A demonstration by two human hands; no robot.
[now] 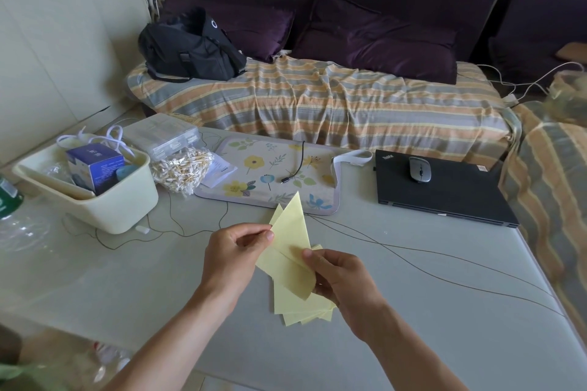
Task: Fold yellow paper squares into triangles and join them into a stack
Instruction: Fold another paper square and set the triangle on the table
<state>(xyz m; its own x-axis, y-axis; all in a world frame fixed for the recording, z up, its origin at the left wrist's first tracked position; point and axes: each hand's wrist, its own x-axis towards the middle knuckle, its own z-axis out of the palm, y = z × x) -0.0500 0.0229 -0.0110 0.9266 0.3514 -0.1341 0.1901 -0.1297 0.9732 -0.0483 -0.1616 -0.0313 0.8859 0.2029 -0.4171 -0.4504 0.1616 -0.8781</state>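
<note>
Head view: left hand and right hand each pinch the folded triangles, held above the loose squares on the bench — I'd align edges squarely before sliding one into the other.

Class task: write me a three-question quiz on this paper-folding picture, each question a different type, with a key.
1. True or false: both hands hold the folded yellow triangles.
2. What lies on the closed laptop? A) mouse B) cup C) pen
3. Fill in: under the hands, loose yellow sheets lie on the ____.

Key: 1 true: the left hand and right hand both pinch them. 2 A, the mouse. 3 table.
</note>
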